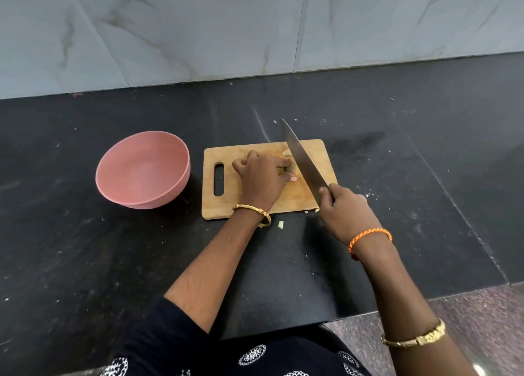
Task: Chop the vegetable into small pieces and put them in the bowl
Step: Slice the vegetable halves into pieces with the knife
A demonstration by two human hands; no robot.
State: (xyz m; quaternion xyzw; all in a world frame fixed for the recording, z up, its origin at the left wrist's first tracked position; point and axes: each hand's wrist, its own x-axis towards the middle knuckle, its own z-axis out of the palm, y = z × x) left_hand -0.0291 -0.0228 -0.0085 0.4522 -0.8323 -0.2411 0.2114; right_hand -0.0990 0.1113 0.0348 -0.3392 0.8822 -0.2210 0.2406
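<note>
Mostly hidden under a hand, a pale vegetable lies on the right half of a wooden cutting board, just right of the middle of the frame; only a pale end shows above the fingers, and its kind cannot be told. Curled over it and holding it down is the left hand, knuckles raised, with a gold bangle on the wrist. Touching the right side of those fingers is the long steel blade of a knife, slanting from its tip past the board's far edge down to the board's lower right corner. Wrapped around the knife's handle is the right hand, forefinger lying along the top, an orange braided thread around the wrist and another gold bangle farther up the forearm. A slot handle is cut through the board's left end. Small pale bits lie on the black counter just below the board's near edge. Left of the board, near but not touching, stands a pink bowl, tilted toward the viewer, with nothing showing inside. Grey marbled wall tiles fill the upper part of the frame.
</note>
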